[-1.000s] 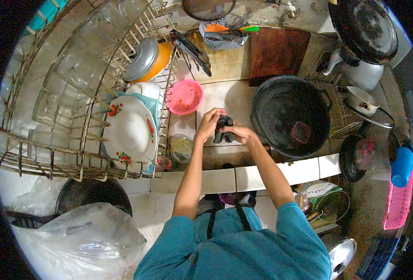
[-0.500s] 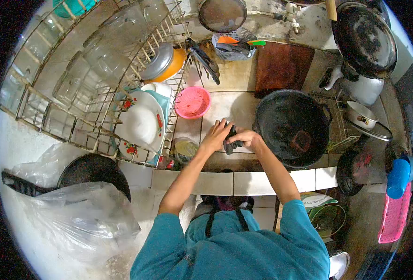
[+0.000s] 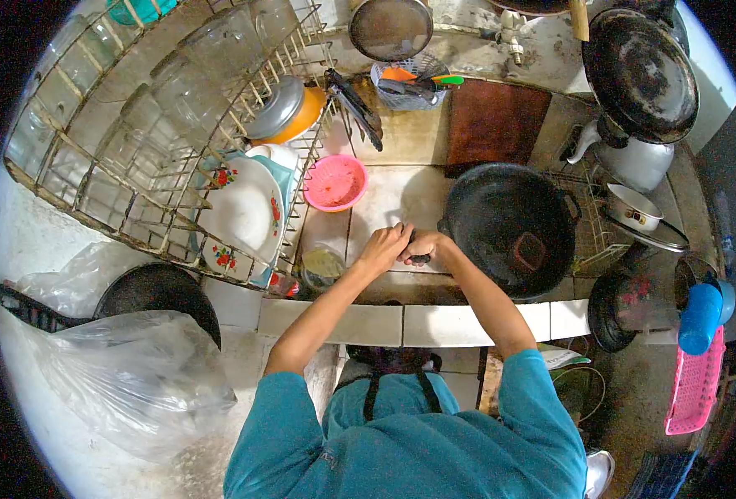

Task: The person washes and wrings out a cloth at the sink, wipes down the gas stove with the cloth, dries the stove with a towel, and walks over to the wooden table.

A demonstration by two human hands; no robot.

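Both my hands are together over the tiled counter [image 3: 384,195], closed around a dark cloth. Only a small end of the dark cloth [image 3: 420,259] shows below my fingers; the rest is hidden. My left hand [image 3: 384,249] grips it from the left, with the fingers folded over. My right hand [image 3: 423,244] is in a fist around the other side, touching the left. Just right of my right hand sits a large black wok [image 3: 488,208] with a reddish-brown patch inside. A pink strainer basket [image 3: 336,182] lies up and left of my hands.
A wire dish rack [image 3: 139,237] with glass jars and a flowered plate [image 3: 247,208] fills the left. At the back are a utensil basket [image 3: 409,83] and a brown board [image 3: 497,125]. A kettle [image 3: 634,162] and a small pot [image 3: 634,207] stand right. A clear bowl [image 3: 323,266] is near my left wrist.
My hands have closed tighter and drawn together around the dark cloth, so less of it shows. My left fingers, earlier more spread, are now curled. The whole view has shifted slightly.
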